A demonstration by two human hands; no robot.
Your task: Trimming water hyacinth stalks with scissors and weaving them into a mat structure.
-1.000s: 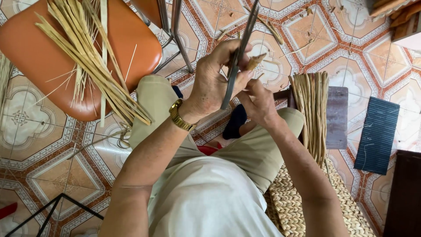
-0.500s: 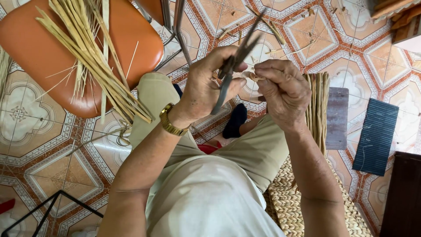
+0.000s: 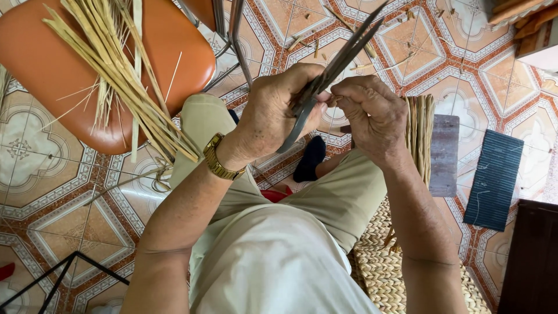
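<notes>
above your lap, your left hand [image 3: 273,113] is gripping a pair of long dark scissors [image 3: 331,72], fingers closed around the handles so the blades are pointing up and away from you. your right hand [image 3: 375,113] is pinching a small piece of straw [image 3: 333,100] right at the blades, fingertips drawn tight together, seemingly to steady it for cutting. beside your right knee, a woven mat [image 3: 401,273] is lying with upright strands [image 3: 419,136] rising from its edge. farther left, a bundle of pale reeds [image 3: 116,70] is resting across an orange chair seat [image 3: 52,75], keeping them off the patterned tile floor [image 3: 465,58].
</notes>
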